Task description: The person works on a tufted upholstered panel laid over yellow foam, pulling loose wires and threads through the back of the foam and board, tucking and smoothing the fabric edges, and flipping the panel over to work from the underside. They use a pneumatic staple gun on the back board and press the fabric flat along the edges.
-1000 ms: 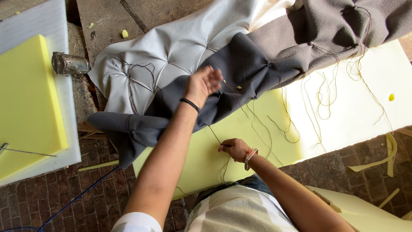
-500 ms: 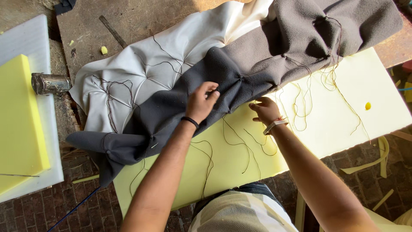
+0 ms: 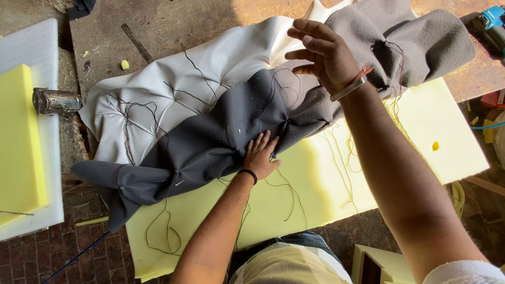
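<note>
A tufted cover lies across a yellow foam sheet (image 3: pixel 315 194). Its dark grey fabric (image 3: pixel 210 147) is folded over its white backing (image 3: pixel 194 79), with loose dark threads (image 3: pixel 284 189) trailing from the tufts. My left hand (image 3: pixel 260 158) rests flat on the grey fabric near its front edge, palm down, holding nothing. My right hand (image 3: pixel 326 52) is raised above the lighter grey part of the cover (image 3: pixel 415 37), fingers spread; I see nothing held in it. A bangle and a red cord are on that wrist.
A metal can (image 3: pixel 52 100) lies at the left beside a yellow foam block (image 3: pixel 18 142) on a white board (image 3: pixel 31 47). A blue power tool (image 3: pixel 489 21) sits at the top right. The wooden bench (image 3: pixel 158 26) stands on a brick floor (image 3: pixel 31 257).
My right hand has lifted from the foam's edge up over the cover. My left hand has slid down and now lies flat on the grey fabric. The view has shifted.
</note>
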Demonstrator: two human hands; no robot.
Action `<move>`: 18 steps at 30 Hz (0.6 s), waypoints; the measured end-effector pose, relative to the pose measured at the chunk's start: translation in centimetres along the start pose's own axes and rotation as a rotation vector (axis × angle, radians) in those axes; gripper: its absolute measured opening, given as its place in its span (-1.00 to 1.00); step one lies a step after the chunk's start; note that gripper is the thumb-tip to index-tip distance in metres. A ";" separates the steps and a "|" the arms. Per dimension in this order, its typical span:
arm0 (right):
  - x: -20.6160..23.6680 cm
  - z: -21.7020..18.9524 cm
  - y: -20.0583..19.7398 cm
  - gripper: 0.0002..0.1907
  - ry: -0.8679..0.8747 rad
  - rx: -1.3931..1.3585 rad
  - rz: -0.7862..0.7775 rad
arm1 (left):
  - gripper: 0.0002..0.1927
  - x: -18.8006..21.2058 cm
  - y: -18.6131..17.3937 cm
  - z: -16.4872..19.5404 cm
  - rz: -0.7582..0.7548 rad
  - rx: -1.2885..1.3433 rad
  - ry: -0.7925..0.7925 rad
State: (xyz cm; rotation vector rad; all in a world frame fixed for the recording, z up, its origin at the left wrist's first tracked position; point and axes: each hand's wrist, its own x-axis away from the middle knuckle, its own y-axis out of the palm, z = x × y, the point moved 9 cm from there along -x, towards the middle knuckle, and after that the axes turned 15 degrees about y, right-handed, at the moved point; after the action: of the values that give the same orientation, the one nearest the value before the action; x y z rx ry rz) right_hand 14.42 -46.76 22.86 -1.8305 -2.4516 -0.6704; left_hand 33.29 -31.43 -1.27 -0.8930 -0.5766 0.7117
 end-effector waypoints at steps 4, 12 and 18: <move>2.6 7.5 -8.8 -0.43 0.306 0.486 0.607 | -0.06 0.7 -0.4 0.4 -0.022 0.031 0.029; 11.7 18.9 -14.6 -0.61 0.832 0.650 0.614 | 0.00 1.6 -0.9 1.9 0.025 -0.035 0.054; 5.9 5.9 -11.4 -0.65 0.537 0.777 0.168 | 0.00 1.2 -1.2 1.3 -0.014 -0.062 -0.007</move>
State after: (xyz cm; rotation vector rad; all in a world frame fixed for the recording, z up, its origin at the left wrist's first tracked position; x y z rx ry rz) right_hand 3.49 -41.96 15.26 -1.3021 -1.8010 -0.1194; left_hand 33.46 -30.41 0.64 -0.9434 -0.6135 0.6880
